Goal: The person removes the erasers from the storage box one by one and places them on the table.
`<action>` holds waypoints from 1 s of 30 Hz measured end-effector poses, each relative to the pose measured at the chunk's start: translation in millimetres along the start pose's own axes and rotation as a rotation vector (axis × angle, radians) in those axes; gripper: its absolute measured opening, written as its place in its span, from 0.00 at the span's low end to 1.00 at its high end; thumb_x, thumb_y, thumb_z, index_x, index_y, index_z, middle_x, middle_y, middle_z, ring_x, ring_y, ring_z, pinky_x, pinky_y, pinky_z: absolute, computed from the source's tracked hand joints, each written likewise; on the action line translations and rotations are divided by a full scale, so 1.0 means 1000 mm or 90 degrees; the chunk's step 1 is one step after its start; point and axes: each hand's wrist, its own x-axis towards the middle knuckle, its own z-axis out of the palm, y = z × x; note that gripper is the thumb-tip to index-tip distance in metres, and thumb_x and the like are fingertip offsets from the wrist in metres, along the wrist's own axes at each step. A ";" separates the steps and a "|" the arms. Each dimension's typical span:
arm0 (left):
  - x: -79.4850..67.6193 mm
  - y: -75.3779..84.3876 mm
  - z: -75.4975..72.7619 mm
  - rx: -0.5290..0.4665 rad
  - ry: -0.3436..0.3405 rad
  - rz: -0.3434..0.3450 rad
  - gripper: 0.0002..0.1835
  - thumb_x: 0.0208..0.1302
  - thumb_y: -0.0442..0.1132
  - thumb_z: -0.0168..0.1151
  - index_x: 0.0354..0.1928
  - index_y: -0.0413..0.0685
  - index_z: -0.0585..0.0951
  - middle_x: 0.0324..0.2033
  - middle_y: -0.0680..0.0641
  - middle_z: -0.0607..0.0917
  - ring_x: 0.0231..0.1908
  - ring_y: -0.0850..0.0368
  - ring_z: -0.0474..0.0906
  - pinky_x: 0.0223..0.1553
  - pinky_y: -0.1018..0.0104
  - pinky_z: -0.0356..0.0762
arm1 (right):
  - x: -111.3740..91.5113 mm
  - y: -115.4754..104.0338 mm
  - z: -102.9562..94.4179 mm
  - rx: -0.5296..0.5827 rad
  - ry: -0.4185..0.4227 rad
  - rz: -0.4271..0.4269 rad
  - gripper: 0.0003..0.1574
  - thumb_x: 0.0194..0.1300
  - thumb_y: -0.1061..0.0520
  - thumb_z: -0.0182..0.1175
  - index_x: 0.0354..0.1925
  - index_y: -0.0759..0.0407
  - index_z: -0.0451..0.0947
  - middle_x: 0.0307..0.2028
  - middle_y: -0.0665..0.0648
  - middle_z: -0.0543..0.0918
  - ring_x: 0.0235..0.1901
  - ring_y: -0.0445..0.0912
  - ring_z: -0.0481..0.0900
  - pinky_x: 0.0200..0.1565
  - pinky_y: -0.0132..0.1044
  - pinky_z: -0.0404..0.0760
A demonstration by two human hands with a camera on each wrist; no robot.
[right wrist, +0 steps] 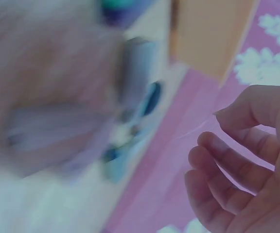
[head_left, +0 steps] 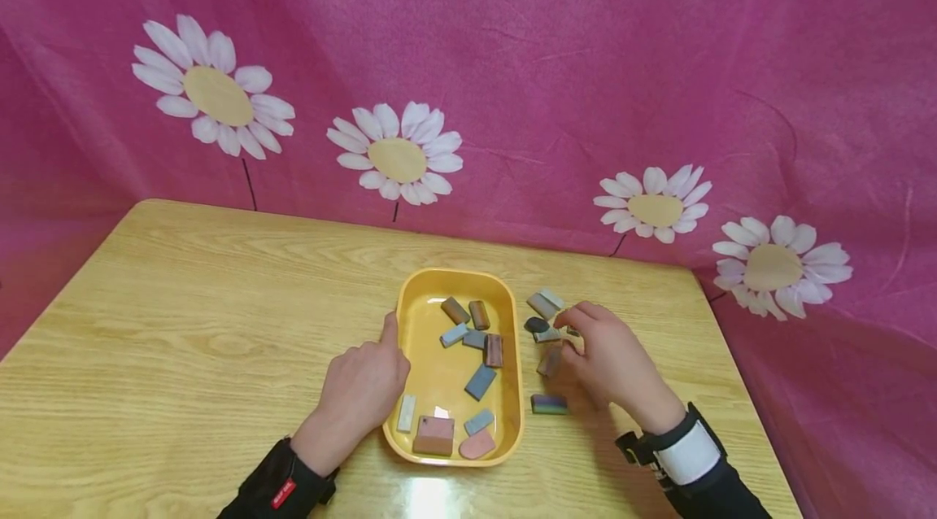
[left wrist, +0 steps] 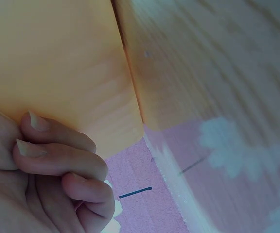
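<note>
My left hand (head_left: pixel 362 381) is at the left side of a yellow tray (head_left: pixel 457 464), its index finger along the rim and its thumb side overlapping the edge. Its other fingers (left wrist: pixel 62 158) curl beside the outer wall. Over several small blocks to the right of the tray, my right hand (head_left: pixel 611 352) hovers with fingers loosely bent and nothing visible between them. Nearest its thumb is a brownish block (head_left: pixel 549 360). Around it lie a dark rounded piece (head_left: pixel 537 324), a grey-beige block (head_left: pixel 542 305) and a purple-green striped block (head_left: pixel 549 404).
Inside the tray are several grey, brown and pink pieces, among them a large pink block (head_left: pixel 433 435), a blue-grey block (head_left: pixel 481 381) and a whitish strip (head_left: pixel 406 413). The wooden table (head_left: pixel 205 340) meets a pink daisy-print cloth (head_left: pixel 512 96) at the back.
</note>
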 end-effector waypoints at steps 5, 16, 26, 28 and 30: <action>0.000 -0.001 0.000 -0.008 -0.004 -0.003 0.31 0.63 0.42 0.44 0.65 0.33 0.59 0.10 0.52 0.66 0.10 0.58 0.62 0.11 0.64 0.59 | 0.020 -0.035 -0.010 -0.001 -0.022 -0.113 0.13 0.49 0.56 0.59 0.37 0.50 0.77 0.36 0.47 0.75 0.37 0.40 0.70 0.40 0.36 0.73; 0.000 -0.002 0.002 -0.004 0.001 0.000 0.31 0.62 0.43 0.45 0.65 0.34 0.59 0.11 0.52 0.66 0.10 0.57 0.62 0.11 0.63 0.58 | 0.036 -0.102 0.006 0.093 -0.266 -0.355 0.14 0.54 0.55 0.61 0.42 0.48 0.78 0.35 0.44 0.75 0.32 0.34 0.70 0.35 0.24 0.68; -0.001 -0.002 0.001 -0.003 0.020 0.008 0.29 0.61 0.42 0.46 0.63 0.35 0.61 0.09 0.52 0.65 0.09 0.57 0.61 0.10 0.63 0.58 | 0.032 -0.136 0.032 0.084 -0.370 -0.503 0.04 0.62 0.54 0.56 0.37 0.45 0.76 0.28 0.38 0.69 0.28 0.28 0.65 0.31 0.20 0.65; -0.001 -0.002 0.001 -0.004 0.020 0.009 0.29 0.61 0.42 0.46 0.63 0.35 0.61 0.09 0.52 0.65 0.09 0.57 0.61 0.10 0.63 0.58 | 0.033 -0.138 0.036 0.079 -0.366 -0.513 0.05 0.62 0.54 0.56 0.37 0.46 0.77 0.29 0.38 0.71 0.29 0.28 0.66 0.32 0.19 0.65; -0.001 -0.003 0.001 -0.001 0.022 0.009 0.29 0.61 0.42 0.46 0.62 0.35 0.61 0.09 0.52 0.65 0.09 0.57 0.61 0.10 0.63 0.58 | 0.035 -0.140 0.039 0.070 -0.369 -0.518 0.06 0.62 0.54 0.56 0.39 0.45 0.78 0.31 0.38 0.74 0.31 0.28 0.67 0.34 0.19 0.65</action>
